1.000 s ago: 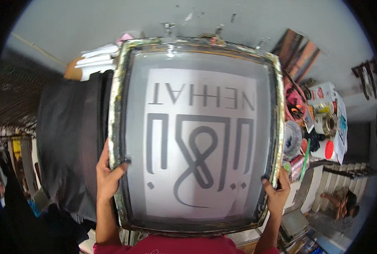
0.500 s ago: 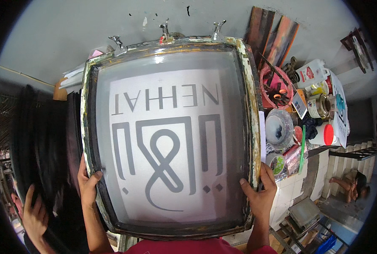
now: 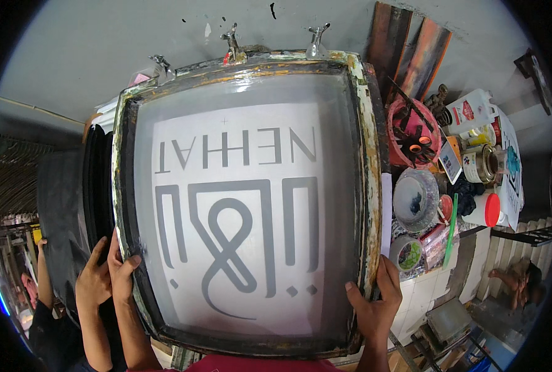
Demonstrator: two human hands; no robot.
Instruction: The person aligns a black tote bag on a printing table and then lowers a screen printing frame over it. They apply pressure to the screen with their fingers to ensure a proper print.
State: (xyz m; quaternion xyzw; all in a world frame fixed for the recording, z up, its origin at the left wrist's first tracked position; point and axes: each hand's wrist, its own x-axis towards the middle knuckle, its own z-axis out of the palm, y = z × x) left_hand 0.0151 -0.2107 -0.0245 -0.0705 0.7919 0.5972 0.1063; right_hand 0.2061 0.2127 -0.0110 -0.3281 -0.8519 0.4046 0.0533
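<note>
While the framed printing screen [image 3: 242, 186] fills the middle, a level, even grip should serve best: the left hand [image 3: 123, 270] is clamped on its left rail, the right hand [image 3: 378, 301] on its right. Black sheets [image 3: 62, 229] and a co-worker's hand [image 3: 94, 282] crowd the left hand; at right sit a pink bucket [image 3: 436, 127], clear bowl [image 3: 412, 211] and metal tin [image 3: 488, 164].

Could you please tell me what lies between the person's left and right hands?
In the head view, the framed screen lies between the left hand and the right hand, each gripping one side of it.
</note>
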